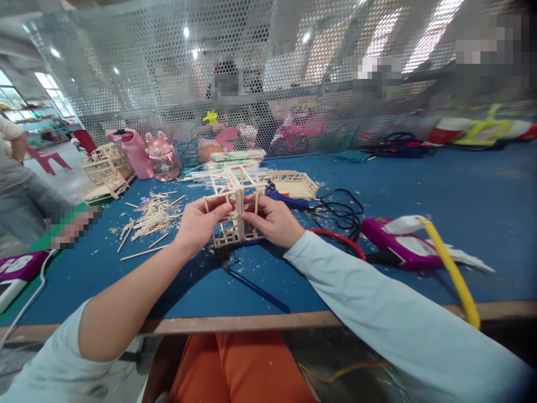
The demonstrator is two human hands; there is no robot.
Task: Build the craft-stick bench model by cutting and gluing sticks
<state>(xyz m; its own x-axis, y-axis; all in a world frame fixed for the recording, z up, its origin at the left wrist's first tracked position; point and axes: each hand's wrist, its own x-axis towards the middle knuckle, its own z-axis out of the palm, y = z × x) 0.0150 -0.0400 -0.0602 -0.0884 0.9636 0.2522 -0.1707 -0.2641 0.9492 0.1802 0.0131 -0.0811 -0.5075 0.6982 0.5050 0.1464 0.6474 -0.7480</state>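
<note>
Between my two hands is a small wooden stick frame (239, 196), box-like with open sides and crossbars, held upright over the blue table (403, 190). My left hand (203, 221) grips its left side, thumb pressed toward the middle posts. On the other side my right hand (274, 221) pinches the frame near the same posts, fingers partly hidden behind the sticks. A blue glue gun (289, 200) lies just behind my right hand. Left of my left hand is a heap of loose wooden sticks (157, 218).
A wooden model (109, 170), a pink bottle (137, 154) and a clear pink jar (163, 159) stand back left. Behind the frame lies a flat wooden piece (293, 183). Black cable (346, 210) and a purple power strip (403, 243) are at right. A perforated metal screen (293, 73) borders the back.
</note>
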